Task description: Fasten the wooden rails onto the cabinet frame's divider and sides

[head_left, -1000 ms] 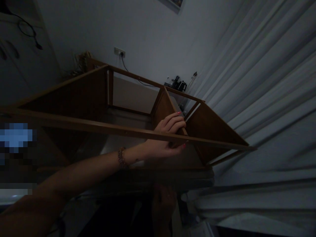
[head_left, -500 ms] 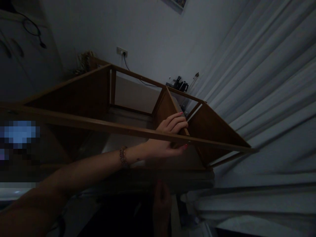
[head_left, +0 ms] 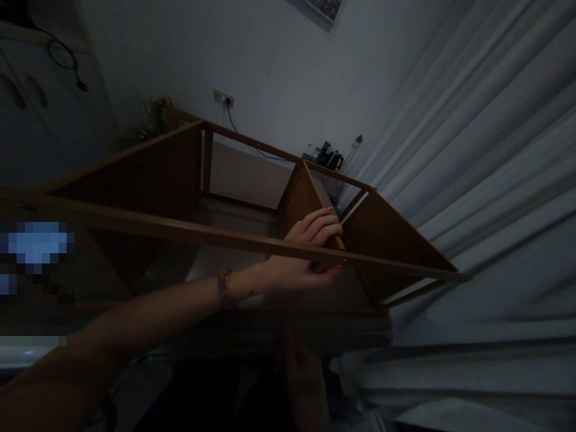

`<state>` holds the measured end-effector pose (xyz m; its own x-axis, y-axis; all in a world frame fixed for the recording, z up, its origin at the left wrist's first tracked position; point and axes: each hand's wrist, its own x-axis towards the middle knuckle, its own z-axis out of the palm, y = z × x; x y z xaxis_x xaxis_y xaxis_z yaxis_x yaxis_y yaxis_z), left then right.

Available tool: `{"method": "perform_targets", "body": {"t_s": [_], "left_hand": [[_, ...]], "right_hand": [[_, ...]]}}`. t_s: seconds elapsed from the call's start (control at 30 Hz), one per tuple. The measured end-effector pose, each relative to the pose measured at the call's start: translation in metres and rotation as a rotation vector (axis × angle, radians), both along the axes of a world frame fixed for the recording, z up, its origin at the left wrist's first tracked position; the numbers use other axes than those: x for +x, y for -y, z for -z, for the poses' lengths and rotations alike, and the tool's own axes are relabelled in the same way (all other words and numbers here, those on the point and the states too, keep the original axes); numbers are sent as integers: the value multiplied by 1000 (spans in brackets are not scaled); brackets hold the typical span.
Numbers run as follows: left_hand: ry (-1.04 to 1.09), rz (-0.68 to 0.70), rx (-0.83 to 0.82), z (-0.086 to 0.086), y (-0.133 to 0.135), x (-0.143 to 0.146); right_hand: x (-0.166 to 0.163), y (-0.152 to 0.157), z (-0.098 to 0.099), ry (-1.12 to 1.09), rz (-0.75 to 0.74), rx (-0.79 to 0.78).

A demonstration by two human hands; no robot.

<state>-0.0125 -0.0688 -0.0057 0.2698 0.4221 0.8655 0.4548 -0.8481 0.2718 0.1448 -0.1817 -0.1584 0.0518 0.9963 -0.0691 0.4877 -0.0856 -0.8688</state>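
A brown wooden cabinet frame (head_left: 243,241), with openings between its rails and panels, spans the middle of the view. My left hand (head_left: 306,234) reaches under its near rail. Its fingers bend over the edge of the inner divider panel (head_left: 294,201), with the thumb below near the rail, so the hand is closed on that panel. A beaded bracelet (head_left: 224,288) circles the left wrist. Low in the view, in front of the frame, my right hand (head_left: 305,369) is dark and blurred; whether it holds anything cannot be made out.
White curtains (head_left: 508,180) hang along the right side. Behind the frame are a wall socket (head_left: 224,96) with a plugged cord and a black kettle-like item (head_left: 333,159). Pale cupboard doors (head_left: 27,114) stand at far left, with a looped cable (head_left: 63,55) hanging over them.
My right hand has shifted slightly right and down, its fingers now looking less close together. The left hand keeps its hold on the divider panel, and the frame looks unmoved.
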Motion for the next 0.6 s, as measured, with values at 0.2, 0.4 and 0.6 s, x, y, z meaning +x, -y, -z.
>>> {"method": "perform_targets", "body": {"t_s": [0.2, 0.4, 0.6], "left_hand": [[5, 14, -6, -1, 0, 0], [9, 33, -44, -2, 1, 0], [26, 17, -1, -2, 1, 0]], "right_hand": [[-8, 5, 3, -396, 93, -138], [-11, 8, 8, -519, 110, -205], [-11, 3, 15, -398, 149, -85]]}}
